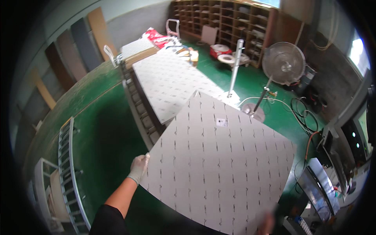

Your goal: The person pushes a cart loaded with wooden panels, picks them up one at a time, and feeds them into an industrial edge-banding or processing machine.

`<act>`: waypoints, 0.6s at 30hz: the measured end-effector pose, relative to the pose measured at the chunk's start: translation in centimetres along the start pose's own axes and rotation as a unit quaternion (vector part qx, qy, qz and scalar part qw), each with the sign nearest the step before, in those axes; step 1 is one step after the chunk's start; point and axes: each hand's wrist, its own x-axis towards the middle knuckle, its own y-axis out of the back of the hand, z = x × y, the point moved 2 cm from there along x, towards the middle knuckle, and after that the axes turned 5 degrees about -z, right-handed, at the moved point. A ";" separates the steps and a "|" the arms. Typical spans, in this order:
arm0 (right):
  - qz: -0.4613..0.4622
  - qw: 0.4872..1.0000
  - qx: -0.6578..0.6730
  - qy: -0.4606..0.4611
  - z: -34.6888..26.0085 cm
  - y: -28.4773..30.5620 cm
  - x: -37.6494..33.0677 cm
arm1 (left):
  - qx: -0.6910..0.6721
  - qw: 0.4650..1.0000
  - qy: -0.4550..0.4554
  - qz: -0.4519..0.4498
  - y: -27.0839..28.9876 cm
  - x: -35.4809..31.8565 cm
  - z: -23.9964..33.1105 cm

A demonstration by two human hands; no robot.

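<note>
A large flat panel (211,156), covered in pale film with rows of small dark print, spans the middle of the view at a slant. Near its far corner is a small white label (222,122). Gloved in white, my left hand (139,166) is closed round the panel's left edge. My right hand (267,223) shows as a blur against the near right edge of the panel; its fingers cannot be made out. Beyond the far corner, a similar white-filmed panel (168,86) lies on a long roller conveyor (143,111), partly covered by the panel at my hands.
A pedestal fan (284,62) and an upright metal post (235,66) stand right of the conveyor, with hoses (305,117) on the green floor. Machinery (348,156) is at the right. A ladder-like metal frame (68,172) lies left. Wooden pigeonhole shelving (231,23) lines the back.
</note>
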 end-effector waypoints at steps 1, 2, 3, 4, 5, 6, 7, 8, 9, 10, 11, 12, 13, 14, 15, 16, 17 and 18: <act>-0.023 1.000 -0.014 0.008 1.5 0.9 2.0 | -0.048 0.998 0.012 -0.044 1.0 -0.5 1.5; -0.052 0.998 -0.029 0.024 3.6 1.6 4.2 | -0.035 0.999 0.010 -0.027 2.3 -0.5 0.1; -0.087 0.992 -0.065 0.058 5.4 2.2 6.3 | -0.021 1.000 0.001 -0.007 3.4 -0.7 -1.3; -0.114 0.979 -0.132 0.106 6.9 2.5 8.5 | -0.006 1.000 -0.009 0.011 4.4 -0.9 -3.0; -0.129 0.944 -0.241 0.184 8.0 0.4 8.6 | -0.066 0.998 0.007 0.015 6.4 -0.7 -7.6; -0.103 0.887 -0.360 0.270 8.5 -1.1 8.1 | -0.098 0.994 0.034 0.031 7.3 -0.5 -9.8; -0.052 0.818 -0.455 0.348 9.0 -2.1 7.5 | -0.138 0.988 0.059 0.042 7.8 0.2 -11.1; -0.068 0.793 -0.509 0.327 9.0 -2.7 6.4 | -0.182 0.980 0.080 0.005 9.0 0.2 -11.3; -0.089 0.763 -0.560 0.310 8.7 -3.5 5.2 | -0.185 0.980 0.074 -0.002 10.4 0.1 -11.0; -0.115 0.726 -0.610 0.296 8.4 -4.3 4.3 | -0.175 0.982 0.077 0.005 11.4 0.2 -11.5; -0.113 0.692 -0.639 0.316 8.5 -6.0 3.2 | -0.166 0.983 0.074 0.015 12.3 1.0 -12.5; -0.101 0.679 -0.637 0.350 8.9 -8.7 2.5 | -0.161 0.984 0.068 0.028 13.4 2.6 -14.0; -0.088 0.668 -0.634 0.381 9.4 -11.3 1.4 | -0.152 0.985 0.072 0.030 14.4 4.6 -15.8; -0.071 0.674 -0.606 0.416 9.8 -13.8 -0.4 | -0.171 0.983 0.065 0.025 15.8 7.8 -18.0; -0.081 0.722 -0.575 0.377 9.8 -15.6 -1.6 | -0.192 0.979 0.064 0.019 17.0 11.5 -20.7; -0.085 0.784 -0.534 0.305 9.8 -16.9 -2.9 | -0.213 0.974 0.074 0.005 17.4 13.3 -22.6; -0.071 0.828 -0.499 0.246 9.9 -17.9 -4.6 | -0.132 0.989 0.038 -0.051 19.1 15.1 -18.5; -0.072 0.846 -0.478 0.226 10.1 -20.4 -4.6 | -0.071 0.995 0.036 -0.058 20.5 17.2 -19.2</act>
